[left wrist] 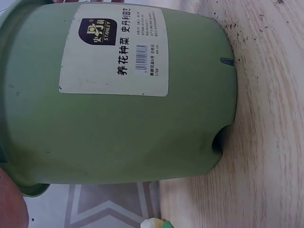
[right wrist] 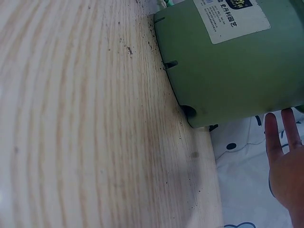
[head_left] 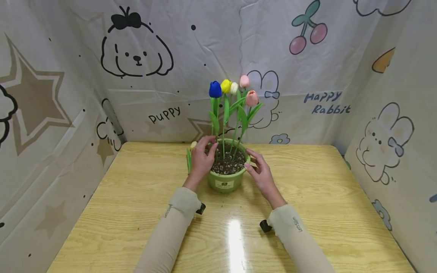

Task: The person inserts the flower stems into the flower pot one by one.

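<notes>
A green flower pot (head_left: 226, 182) of dark soil (head_left: 227, 163) holds several upright artificial tulips. Among them are a blue tulip (head_left: 215, 90), a yellow tulip (head_left: 226, 86), a white tulip (head_left: 233, 88) and two pink tulips, the lower one (head_left: 252, 98) in front. Over the left rim, my left hand (head_left: 202, 157) pinches the blue tulip's stem low down, between thumb and index finger. My right hand (head_left: 261, 172) rests its fairly straight fingers against the pot's right rim. In the right wrist view, two fingers (right wrist: 274, 137) extend up to the pot's side.
Another pale yellow tulip (head_left: 193, 145) with a green leaf lies left of the pot, partly behind my left hand. Soil crumbs (right wrist: 128, 49) dot the wooden table (head_left: 136, 212). Printed curtains (head_left: 143, 94) enclose the table's back and sides.
</notes>
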`<state>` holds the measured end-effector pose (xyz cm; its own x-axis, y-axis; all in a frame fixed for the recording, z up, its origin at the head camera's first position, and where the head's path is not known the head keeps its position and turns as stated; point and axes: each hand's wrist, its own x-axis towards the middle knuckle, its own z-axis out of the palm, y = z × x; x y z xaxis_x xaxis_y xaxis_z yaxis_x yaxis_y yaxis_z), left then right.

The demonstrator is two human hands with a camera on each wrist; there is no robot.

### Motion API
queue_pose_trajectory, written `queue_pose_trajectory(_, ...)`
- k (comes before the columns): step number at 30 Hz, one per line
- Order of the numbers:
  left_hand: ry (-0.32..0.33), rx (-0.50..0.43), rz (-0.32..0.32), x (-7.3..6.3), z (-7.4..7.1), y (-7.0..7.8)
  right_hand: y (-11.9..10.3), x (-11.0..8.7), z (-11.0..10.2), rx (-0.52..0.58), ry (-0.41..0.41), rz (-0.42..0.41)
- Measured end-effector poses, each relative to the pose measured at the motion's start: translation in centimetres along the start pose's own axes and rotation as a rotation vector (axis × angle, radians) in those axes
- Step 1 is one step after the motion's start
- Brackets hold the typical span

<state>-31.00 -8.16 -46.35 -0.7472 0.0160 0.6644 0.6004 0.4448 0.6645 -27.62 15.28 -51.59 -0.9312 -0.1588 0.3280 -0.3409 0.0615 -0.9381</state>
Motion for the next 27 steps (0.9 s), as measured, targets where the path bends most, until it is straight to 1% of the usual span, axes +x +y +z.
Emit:
queue_pose_trajectory(4, 0.0, 0.015, 0.015, -0.03, -0.11, 0.07, -0.02, 0.07, 0.02, -0.003, -0.004, 0.003)
queue_pose_trajectory(8, -0.007, 0.05, 0.027, -0.02, -0.02, 0.04, -0.03, 0.09, -0.08, -0.015, -0.001, 0.002)
queue_pose_trajectory(16, -0.025, 0.103, 0.022, -0.16, 0.36, -0.03, -0.17, -0.1, -0.32, -0.016, -0.002, 0.011)
queue_pose_trajectory(22, -0.024, 0.144, 0.045, -0.16, 0.16, -0.06, -0.22, -0.08, -0.08, -0.018, -0.002, 0.019)
queue_pose_trajectory(27, -0.035, 0.158, 0.048, -0.07, -0.11, 0.03, -0.25, 0.07, 0.06, -0.014, 0.0, 0.013)
